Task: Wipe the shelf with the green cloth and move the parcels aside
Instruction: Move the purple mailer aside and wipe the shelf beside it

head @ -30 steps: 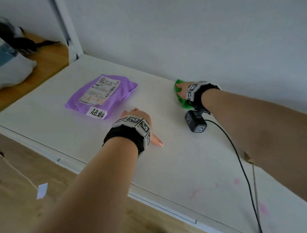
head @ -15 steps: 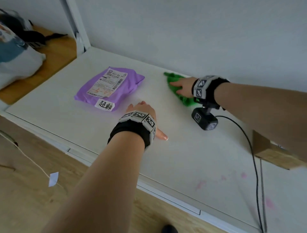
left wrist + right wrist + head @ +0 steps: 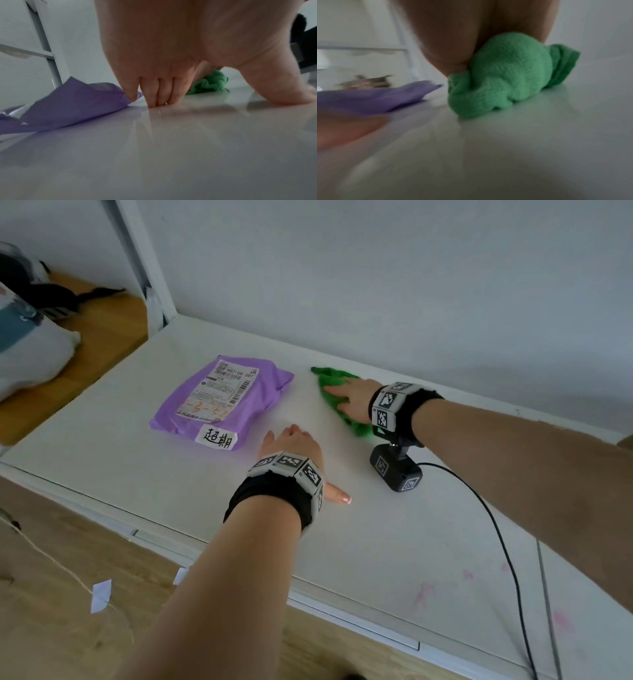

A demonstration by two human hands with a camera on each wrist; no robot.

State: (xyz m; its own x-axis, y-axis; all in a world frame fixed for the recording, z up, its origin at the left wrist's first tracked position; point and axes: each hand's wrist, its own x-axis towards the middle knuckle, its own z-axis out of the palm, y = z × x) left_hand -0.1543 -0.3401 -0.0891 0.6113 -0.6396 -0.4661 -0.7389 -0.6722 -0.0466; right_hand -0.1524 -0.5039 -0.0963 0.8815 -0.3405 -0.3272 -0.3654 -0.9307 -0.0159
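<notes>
Green cloth (image 3: 337, 398) bunched near the shelf's (image 3: 394, 542) back edge, pressed flat under the right hand (image 3: 356, 400), fingers extended. Left hand (image 3: 291, 445) rested on shelf, fingers straight, beside purple parcel (image 3: 222, 402).

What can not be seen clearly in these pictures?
- Small print on the purple parcel label: too small, head view.
- Right hand fingers: blurred and behind the green cloth, right wrist view.
- Brown object: cut off by the right edge, head view.
- Left hand fingertips: behind the hand, head view.
</notes>
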